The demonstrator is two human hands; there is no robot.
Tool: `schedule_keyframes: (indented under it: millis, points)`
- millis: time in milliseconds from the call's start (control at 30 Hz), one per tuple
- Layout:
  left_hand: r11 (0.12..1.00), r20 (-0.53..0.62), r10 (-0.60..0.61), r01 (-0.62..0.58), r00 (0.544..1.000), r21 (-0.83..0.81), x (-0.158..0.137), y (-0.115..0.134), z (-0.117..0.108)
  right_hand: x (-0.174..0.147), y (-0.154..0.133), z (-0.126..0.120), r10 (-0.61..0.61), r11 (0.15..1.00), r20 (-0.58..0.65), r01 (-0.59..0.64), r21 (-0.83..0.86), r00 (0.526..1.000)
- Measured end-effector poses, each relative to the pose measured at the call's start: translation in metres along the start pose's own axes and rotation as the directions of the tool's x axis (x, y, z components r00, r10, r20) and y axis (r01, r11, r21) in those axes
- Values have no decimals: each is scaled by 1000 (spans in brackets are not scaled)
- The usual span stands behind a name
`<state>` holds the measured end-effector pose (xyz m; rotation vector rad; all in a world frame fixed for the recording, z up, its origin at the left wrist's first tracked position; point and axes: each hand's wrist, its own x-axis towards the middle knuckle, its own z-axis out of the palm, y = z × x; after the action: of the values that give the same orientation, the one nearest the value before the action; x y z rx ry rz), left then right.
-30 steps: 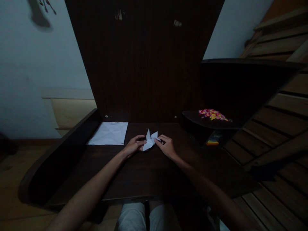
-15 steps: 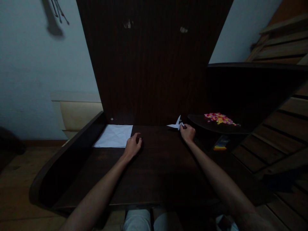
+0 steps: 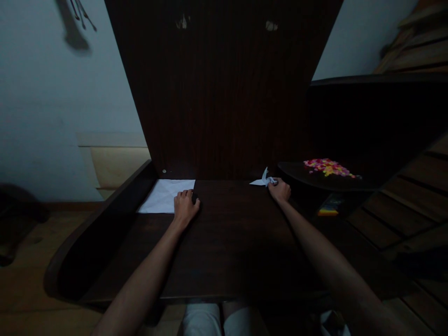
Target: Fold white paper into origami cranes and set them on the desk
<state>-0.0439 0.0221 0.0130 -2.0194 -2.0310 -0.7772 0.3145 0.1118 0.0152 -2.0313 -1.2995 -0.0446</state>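
Observation:
A square sheet of white paper (image 3: 159, 196) with faint creases lies at the back left of the dark desk. My left hand (image 3: 185, 207) rests over its right edge, palm down, fingers lying flat and the thumb apart. At the back right, my right hand (image 3: 280, 190) pinches a folded white paper crane (image 3: 261, 181) at its right end. The crane's pointed parts stick out to the left and upward. My fingers hide some of its right side.
A dark upright panel (image 3: 224, 93) rises behind the desk (image 3: 217, 252). Beside my right hand, a curved shelf (image 3: 297, 175) carries a pile of small pink, red and yellow pieces (image 3: 329, 167). Under it sits a colourful item (image 3: 328, 211). A raised side board (image 3: 101, 233) borders the left.
My left hand has shifted left onto the paper's edge, and its fingers have straightened from a loose curl. My right hand keeps hold of the paper crane. The view has tilted slightly.

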Motion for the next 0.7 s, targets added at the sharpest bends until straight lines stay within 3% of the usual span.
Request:
schedule_keyframes:
  millis: [267, 400, 700]
  points:
    - [990, 27, -80, 76, 996, 122, 1, -1, -6, -6, 21, -7, -44, 998, -9, 45, 51, 999]
    - [982, 102, -138, 123, 985, 140, 2, -4, -11, -19, 25, -13, -80, 992, -20, 81, 95, 997]
    - [975, 137, -216, 208, 967, 73, 7, -11, -15, -58, -10, -17, -276, 941, 126, 241, 236, 953]
